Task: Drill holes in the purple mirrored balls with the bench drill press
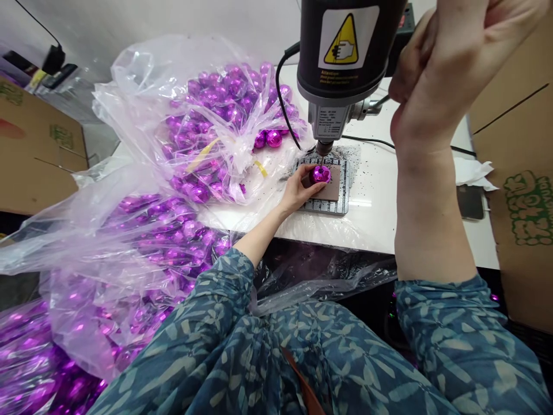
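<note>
Thumb and fingers of my left hand point(299, 187) close around a shiny purple faceted ball point(320, 174). The ball rests on a brown square board point(332, 187) over the slotted grey base plate point(343, 202) of a bench drill press point(339, 63). Directly above, the drill bit point(321, 160) meets the ball's top; whether it has entered the ball I cannot tell. My right hand point(436, 75) is raised beside the drill head with its fingers curled. A metal feed lever point(380, 102) runs from the drill's hub towards that fist, which hides its end.
Clear plastic bags point(129, 98) full of purple balls point(233, 86) crowd the left side. Dark shavings litter the white table point(375, 202) around the base. A black cable point(280, 86) loops beside the drill. Cardboard boxes point(514, 230) stand right and left; a phone-like dark object point(470, 203) lies at right.
</note>
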`<state>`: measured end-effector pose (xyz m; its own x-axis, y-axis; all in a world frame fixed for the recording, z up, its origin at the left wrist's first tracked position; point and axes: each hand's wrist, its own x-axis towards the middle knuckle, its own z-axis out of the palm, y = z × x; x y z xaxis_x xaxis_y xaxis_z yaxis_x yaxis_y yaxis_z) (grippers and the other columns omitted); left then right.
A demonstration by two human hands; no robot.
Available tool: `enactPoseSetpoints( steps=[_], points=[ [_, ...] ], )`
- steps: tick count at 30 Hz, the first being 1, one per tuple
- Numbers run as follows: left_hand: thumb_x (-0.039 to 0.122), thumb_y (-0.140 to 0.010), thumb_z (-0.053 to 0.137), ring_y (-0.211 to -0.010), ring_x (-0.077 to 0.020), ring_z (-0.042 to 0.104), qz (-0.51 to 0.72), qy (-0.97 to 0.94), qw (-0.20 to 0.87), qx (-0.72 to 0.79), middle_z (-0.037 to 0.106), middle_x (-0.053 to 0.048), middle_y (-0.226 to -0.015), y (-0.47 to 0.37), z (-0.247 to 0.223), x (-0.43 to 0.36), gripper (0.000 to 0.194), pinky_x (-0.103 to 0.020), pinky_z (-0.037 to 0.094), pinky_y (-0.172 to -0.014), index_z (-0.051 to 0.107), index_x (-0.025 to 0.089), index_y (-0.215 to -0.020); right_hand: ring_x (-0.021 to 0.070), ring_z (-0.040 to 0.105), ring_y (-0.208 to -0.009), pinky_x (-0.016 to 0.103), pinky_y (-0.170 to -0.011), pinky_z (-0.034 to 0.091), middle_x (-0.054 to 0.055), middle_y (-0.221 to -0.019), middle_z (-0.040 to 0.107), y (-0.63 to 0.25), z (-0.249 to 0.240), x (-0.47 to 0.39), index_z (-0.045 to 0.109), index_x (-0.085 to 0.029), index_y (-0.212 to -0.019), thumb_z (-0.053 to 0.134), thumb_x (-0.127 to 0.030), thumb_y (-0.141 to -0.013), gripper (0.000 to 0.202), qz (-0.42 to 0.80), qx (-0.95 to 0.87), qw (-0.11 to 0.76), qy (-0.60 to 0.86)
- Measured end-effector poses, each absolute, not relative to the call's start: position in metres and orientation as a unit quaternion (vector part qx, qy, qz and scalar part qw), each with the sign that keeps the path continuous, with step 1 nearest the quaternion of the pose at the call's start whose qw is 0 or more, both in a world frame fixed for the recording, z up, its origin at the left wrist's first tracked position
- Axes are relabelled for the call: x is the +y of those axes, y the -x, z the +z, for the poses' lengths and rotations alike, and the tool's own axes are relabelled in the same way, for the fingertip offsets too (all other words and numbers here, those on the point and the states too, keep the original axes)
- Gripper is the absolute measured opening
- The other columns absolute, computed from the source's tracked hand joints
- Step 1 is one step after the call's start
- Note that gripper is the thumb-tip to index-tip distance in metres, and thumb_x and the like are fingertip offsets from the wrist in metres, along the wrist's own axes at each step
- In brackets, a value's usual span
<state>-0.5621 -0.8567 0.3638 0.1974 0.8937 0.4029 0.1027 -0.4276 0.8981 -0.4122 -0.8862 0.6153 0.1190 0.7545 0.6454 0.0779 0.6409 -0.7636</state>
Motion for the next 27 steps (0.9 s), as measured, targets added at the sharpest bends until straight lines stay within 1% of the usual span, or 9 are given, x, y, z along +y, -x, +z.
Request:
enactPoseSetpoints(
  steps=[2,4,6,8,9,12,15,22,27],
  points=[
    [0.062,-0.085,0.089,-0.126,-0.0288,0.072,0.51,-0.669,0.388,0.376,0.075,-0.011,-0.13,0.562,0.364,-0.856,0.066,-0.047,0.056,-0.116,0.065,0.023,-0.132,0.0065,0.07,-0.079,0.017,-0.063,0.048,-0.001,-0.066,0.047,0.413,0.607,-0.89,0.045,-0.018,-0.075,0.04,-0.077,-0.101,0.065,0.202,-0.617,0.675,0.352],
    [0.063,-0.085,0.089,-0.126,-0.0286,0.073,0.511,-0.667,0.389,0.376,0.075,-0.011,-0.129,0.562,0.365,-0.856,0.067,-0.047,0.056,-0.116,0.065,0.023,-0.132,0.0063,0.062,-0.067,0.021,-0.062,0.046,0.0,-0.061,0.044,0.417,0.604,-0.888,0.04,-0.019,-0.069,0.043,-0.08,-0.099,0.069,0.133,-0.603,0.712,0.335],
    [0.063,-0.085,0.089,-0.125,-0.0286,0.074,0.513,-0.666,0.392,0.374,0.076,-0.011,-0.129,0.562,0.365,-0.856,0.067,-0.048,0.057,-0.115,0.065,0.023,-0.132,0.0049,0.042,-0.048,0.026,-0.053,0.033,-0.002,-0.051,0.033,0.423,0.604,-0.883,0.027,-0.021,-0.06,0.046,-0.086,-0.094,0.076,0.067,-0.575,0.769,0.272],
    [0.064,-0.085,0.088,-0.124,-0.0291,0.074,0.514,-0.666,0.394,0.371,0.076,-0.011,-0.129,0.561,0.366,-0.857,0.067,-0.049,0.058,-0.115,0.064,0.023,-0.132,0.0036,0.023,-0.039,0.031,-0.048,0.02,-0.004,-0.044,0.023,0.428,0.603,-0.88,0.018,-0.022,-0.055,0.05,-0.091,-0.086,0.083,0.035,-0.559,0.803,0.202],
    [0.064,-0.085,0.088,-0.124,-0.0293,0.074,0.515,-0.666,0.393,0.37,0.076,-0.012,-0.129,0.561,0.366,-0.857,0.067,-0.049,0.059,-0.114,0.064,0.023,-0.132,0.0031,0.018,-0.037,0.032,-0.047,0.016,-0.004,-0.042,0.02,0.43,0.602,-0.881,0.017,-0.021,-0.053,0.052,-0.092,-0.085,0.084,0.032,-0.556,0.811,0.176],
    [0.065,-0.084,0.088,-0.123,-0.0289,0.075,0.518,-0.665,0.389,0.372,0.076,-0.011,-0.129,0.561,0.366,-0.857,0.067,-0.048,0.06,-0.113,0.064,0.022,-0.13,0.0018,0.017,-0.037,0.031,-0.046,0.015,-0.005,-0.04,0.021,0.432,0.594,-0.886,0.021,-0.018,-0.051,0.06,-0.083,-0.088,0.084,0.037,-0.551,0.819,0.157],
    [0.064,-0.085,0.088,-0.124,-0.0283,0.074,0.518,-0.669,0.386,0.367,0.076,-0.011,-0.129,0.561,0.366,-0.857,0.066,-0.047,0.058,-0.115,0.064,0.022,-0.13,0.0007,0.016,-0.038,0.03,-0.047,0.013,-0.005,-0.041,0.021,0.432,0.585,-0.893,0.019,-0.018,-0.052,0.066,-0.076,-0.089,0.083,0.028,-0.547,0.819,0.171],
    [0.064,-0.085,0.088,-0.126,-0.0287,0.073,0.518,-0.669,0.383,0.371,0.075,-0.011,-0.13,0.561,0.366,-0.857,0.066,-0.048,0.056,-0.116,0.065,0.022,-0.13,0.0021,0.016,-0.042,0.03,-0.053,0.009,-0.004,-0.045,0.014,0.427,0.566,-0.893,0.014,-0.019,-0.054,0.062,-0.078,-0.092,0.085,0.013,-0.543,0.814,0.208],
    [0.067,-0.084,0.088,-0.121,-0.0284,0.074,0.521,-0.67,0.383,0.364,0.076,-0.01,-0.126,0.561,0.367,-0.857,0.065,-0.048,0.057,-0.114,0.066,0.024,-0.127,0.0037,0.014,-0.045,0.032,-0.052,0.013,-0.002,-0.047,0.01,0.418,0.547,-0.885,0.011,-0.02,-0.054,0.055,-0.084,-0.093,0.087,-0.027,-0.542,0.798,0.263]
  ],
)
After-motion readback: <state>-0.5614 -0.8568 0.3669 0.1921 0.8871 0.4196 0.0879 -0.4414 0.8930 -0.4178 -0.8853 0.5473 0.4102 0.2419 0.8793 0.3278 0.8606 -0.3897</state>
